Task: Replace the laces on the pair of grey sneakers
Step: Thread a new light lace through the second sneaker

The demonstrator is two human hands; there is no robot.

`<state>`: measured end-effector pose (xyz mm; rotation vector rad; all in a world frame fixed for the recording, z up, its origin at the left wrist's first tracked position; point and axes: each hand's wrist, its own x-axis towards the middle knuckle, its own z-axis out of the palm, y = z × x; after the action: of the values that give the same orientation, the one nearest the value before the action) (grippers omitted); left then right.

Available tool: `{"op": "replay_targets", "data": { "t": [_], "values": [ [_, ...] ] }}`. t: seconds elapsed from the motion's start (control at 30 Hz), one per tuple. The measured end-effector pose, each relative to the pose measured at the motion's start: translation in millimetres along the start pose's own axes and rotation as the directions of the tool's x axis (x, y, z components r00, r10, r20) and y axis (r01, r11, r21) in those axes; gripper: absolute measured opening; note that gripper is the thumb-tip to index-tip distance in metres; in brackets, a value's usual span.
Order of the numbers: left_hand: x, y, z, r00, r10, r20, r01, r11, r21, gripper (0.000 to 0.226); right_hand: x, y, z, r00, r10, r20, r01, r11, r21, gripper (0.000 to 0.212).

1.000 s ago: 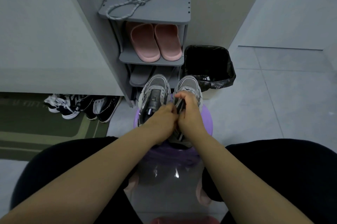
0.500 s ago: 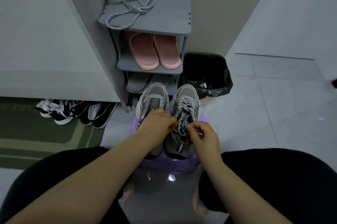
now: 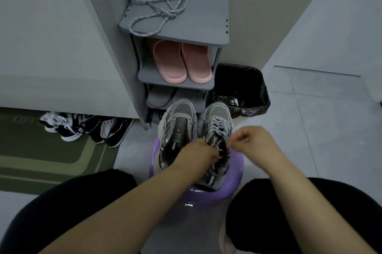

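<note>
Here, both grey sneakers stand toes away from me on the purple stool (image 3: 235, 183) between my knees. The left sneaker (image 3: 179, 127) is unlaced, its dark tongue bare. The right sneaker (image 3: 218, 111) has pale laces (image 3: 217, 126), loose near the collar. My left hand (image 3: 197, 154) curls its fingers into those laces. My right hand (image 3: 254, 142), just beside, is curled and blurred, and I cannot tell what it holds.

Left grip (image 3: 198, 154) and right grip (image 3: 254, 142): bare. Both my forearms (image 3: 144, 202): bare up to the frame edge. Lower body: plain black legwear (image 3: 72, 202) on both sides, matte, one colour; the weave is too dim to make out.
</note>
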<state>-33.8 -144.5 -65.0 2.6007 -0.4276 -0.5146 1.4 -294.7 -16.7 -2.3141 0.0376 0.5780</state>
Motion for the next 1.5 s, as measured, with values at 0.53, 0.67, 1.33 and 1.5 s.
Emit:
{"op": "replay_targets", "data": {
  "t": [0.53,0.67,1.33,1.5],
  "values": [
    [-2.0,-12.9,-67.3,0.929,-0.076,-0.363,-0.007,0.975,-0.223,0.03,126.9,-203.6,31.4,0.628,-0.733,-0.261,0.659,0.68,-0.323,0.023],
    [-5.6,-24.1,-113.6,0.821,-0.556,-0.13,-0.034,0.179,-0.983,0.054,68.2,-172.7,2.9,0.814,-0.553,-0.177,0.569,0.699,0.434,0.023],
    [-16.1,-44.1,-129.7,0.833,-0.529,-0.161,-0.08,0.173,-0.982,0.025,-30.8,6.6,-8.7,0.984,-0.046,0.175,0.064,0.993,-0.098,0.033],
    [-9.4,-10.9,-112.5,0.941,-0.337,-0.015,0.078,0.262,-0.962,0.034,-5.3,-44.1,13.8,0.951,-0.307,0.026,0.302,0.946,0.12,0.03]
  ]
}}
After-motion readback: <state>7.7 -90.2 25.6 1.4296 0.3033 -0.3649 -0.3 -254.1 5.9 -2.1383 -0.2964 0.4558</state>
